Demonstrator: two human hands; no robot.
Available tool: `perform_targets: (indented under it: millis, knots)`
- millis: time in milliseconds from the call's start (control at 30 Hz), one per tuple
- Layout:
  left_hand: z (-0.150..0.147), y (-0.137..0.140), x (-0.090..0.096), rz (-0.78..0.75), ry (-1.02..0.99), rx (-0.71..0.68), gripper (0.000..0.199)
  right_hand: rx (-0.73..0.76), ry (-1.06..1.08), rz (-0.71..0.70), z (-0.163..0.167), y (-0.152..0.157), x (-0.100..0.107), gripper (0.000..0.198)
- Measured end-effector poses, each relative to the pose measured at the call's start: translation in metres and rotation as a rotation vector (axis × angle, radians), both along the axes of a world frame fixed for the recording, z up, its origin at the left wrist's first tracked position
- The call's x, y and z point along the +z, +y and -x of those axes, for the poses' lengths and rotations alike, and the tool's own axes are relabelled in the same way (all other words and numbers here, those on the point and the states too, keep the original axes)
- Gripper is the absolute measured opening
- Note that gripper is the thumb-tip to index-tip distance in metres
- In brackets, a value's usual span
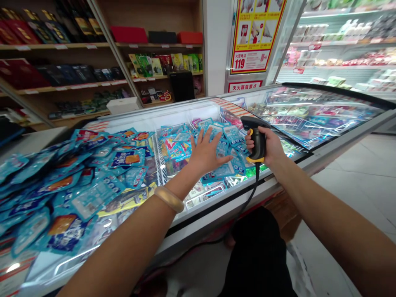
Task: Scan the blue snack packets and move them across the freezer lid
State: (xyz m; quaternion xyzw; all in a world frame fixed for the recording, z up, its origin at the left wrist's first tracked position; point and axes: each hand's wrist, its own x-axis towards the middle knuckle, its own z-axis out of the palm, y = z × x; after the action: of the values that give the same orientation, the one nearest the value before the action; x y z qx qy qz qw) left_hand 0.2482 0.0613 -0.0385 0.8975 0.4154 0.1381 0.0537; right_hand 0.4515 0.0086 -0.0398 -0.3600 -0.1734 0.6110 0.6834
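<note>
My left hand (206, 152) is spread wide, palm down, over a cluster of blue snack packets (233, 138) on the glass top of a chest freezer. Whether its fingers press on the packets I cannot tell. A black and yellow barcode scanner (257, 144) is in my right hand (270, 146), fingers wrapped round its handle. The scanner is held above the freezer's near edge, its head to the left, with a cable hanging down from the handle. A larger heap of similar blue packets (89, 173) lies to the left on the glass.
The chest freezer (198, 222) runs across in front of me, with wire baskets of goods under its glass. Wooden shelves (74, 45) with boxes and bottles stand behind it. A lit refrigerated display (340, 45) is at the right. The scanner's cable (247, 202) trails down beside my legs.
</note>
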Motion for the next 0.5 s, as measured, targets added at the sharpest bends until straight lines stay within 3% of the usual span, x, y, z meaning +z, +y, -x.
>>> perform_targets:
  millis: [267,500]
  knots:
    - [0.073,0.003,0.005,-0.06,-0.124,0.095,0.073,0.042,-0.094,-0.075,0.013,0.003,0.016,0.019]
    - [0.175,0.027,0.024,-0.15,-0.113,0.323,0.053,0.217,-0.129,-0.104,0.083,0.021,0.031,0.018]
